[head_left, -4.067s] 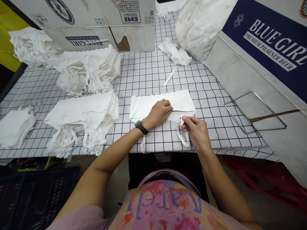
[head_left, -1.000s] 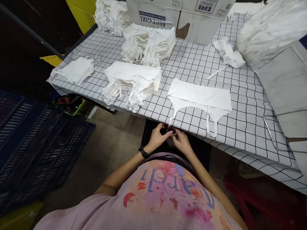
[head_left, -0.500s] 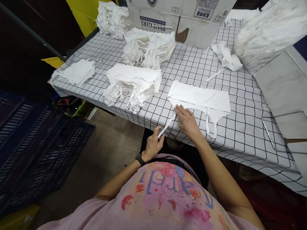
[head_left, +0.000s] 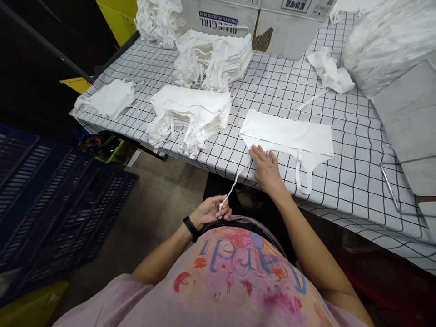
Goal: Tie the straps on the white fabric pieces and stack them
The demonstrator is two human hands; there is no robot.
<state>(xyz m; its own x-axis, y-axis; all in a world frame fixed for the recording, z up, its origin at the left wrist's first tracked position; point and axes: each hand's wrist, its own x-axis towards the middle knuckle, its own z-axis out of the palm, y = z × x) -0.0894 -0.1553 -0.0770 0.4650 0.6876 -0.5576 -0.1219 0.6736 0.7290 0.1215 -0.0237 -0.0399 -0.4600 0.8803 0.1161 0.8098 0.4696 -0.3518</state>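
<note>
A white strappy top (head_left: 289, 132) lies flat on the checked cloth near the table's front edge. One of its thin straps (head_left: 235, 182) runs off the edge toward my body. My left hand (head_left: 215, 210) is closed on the free part of that strap, low in front of my waist. With fingers stretched out, my right hand (head_left: 267, 170) presses flat on the top where the strap begins. The other strap (head_left: 304, 179) lies in a loop on the cloth, to the right of my right hand.
Stacks of folded white tops (head_left: 190, 109) sit to the left, with another stack (head_left: 214, 54) behind. A cardboard box (head_left: 231, 20) stands at the back. On the right are a crumpled white garment (head_left: 329, 70), a full plastic bag (head_left: 391, 50) and a metal wire frame (head_left: 390, 186). Blue crates (head_left: 61, 200) stand at left.
My left hand has drawn back toward my waist and turned palm up, still holding the strap. The strap now hangs slightly curved. My right hand stays on the top.
</note>
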